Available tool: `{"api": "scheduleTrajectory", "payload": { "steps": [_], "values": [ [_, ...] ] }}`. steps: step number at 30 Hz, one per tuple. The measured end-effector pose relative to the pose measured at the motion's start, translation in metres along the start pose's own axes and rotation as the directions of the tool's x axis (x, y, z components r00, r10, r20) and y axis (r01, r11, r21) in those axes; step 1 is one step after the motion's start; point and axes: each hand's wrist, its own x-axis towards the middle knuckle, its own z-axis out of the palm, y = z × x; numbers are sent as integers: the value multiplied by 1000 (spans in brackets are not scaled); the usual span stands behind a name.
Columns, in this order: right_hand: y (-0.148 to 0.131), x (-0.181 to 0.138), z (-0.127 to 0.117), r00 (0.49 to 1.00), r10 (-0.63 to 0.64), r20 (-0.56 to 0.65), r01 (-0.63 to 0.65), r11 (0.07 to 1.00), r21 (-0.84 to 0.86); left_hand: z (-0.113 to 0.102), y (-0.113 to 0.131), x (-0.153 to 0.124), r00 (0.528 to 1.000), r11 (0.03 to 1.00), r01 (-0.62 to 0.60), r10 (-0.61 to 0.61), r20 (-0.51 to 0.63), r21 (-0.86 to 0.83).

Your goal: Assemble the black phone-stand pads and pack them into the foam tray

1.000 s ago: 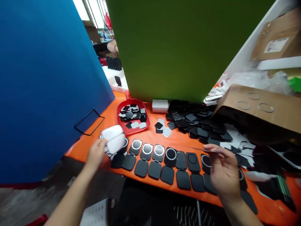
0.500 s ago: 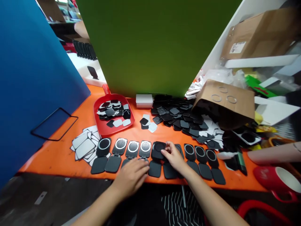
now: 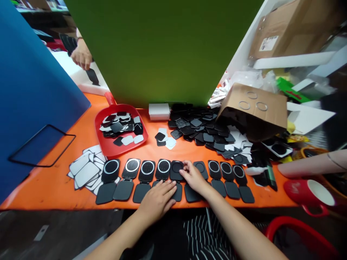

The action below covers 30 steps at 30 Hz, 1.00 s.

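Note:
A row of several black hinged holders with round ring tops (image 3: 148, 169) lies along the front of the orange table (image 3: 54, 184). My left hand (image 3: 158, 199) rests flat, fingers stretched out, on the lower flaps near the middle of the row. My right hand (image 3: 193, 177) has its fingertips pressed on the round top of the middle holder (image 3: 176, 169). Whether it grips anything small I cannot make out.
A red scoop (image 3: 108, 144) holds black and grey pads. A heap of black parts (image 3: 203, 131) lies by a tipped cardboard box (image 3: 255, 108). White cards (image 3: 85, 169) lie at the left, a red mug (image 3: 311, 195) at the right. Another person's hand (image 3: 81, 56) shows at the back left.
One second ago my left hand held a white object at the left and my right hand hovered. Both hands have come to the middle of the row and now press on the holders.

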Motion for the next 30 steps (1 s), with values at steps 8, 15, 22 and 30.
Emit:
{"api": "scheduleTrajectory", "payload": {
  "steps": [8, 15, 22, 30],
  "values": [
    [-3, -5, 4, 999, 9, -41, -9, 1000, 2, 2, -1, -1, 1000, 1000, 4, -4, 16, 20],
    [-5, -4, 5, 999, 18, -45, -19, 1000, -16, 2, -2, -1, 1000, 1000, 9, -9, 23, 10],
    [-4, -6, 7, 998, 12, -65, -14, 999, -34, 1, -3, 1, 999, 1000, -6, 5, 43, 22],
    [-1, -4, 10, 996, -7, -85, -4, 991, -131, 3, -5, 0, 999, 1000, -11, 10, 41, 19]
  ]
}}
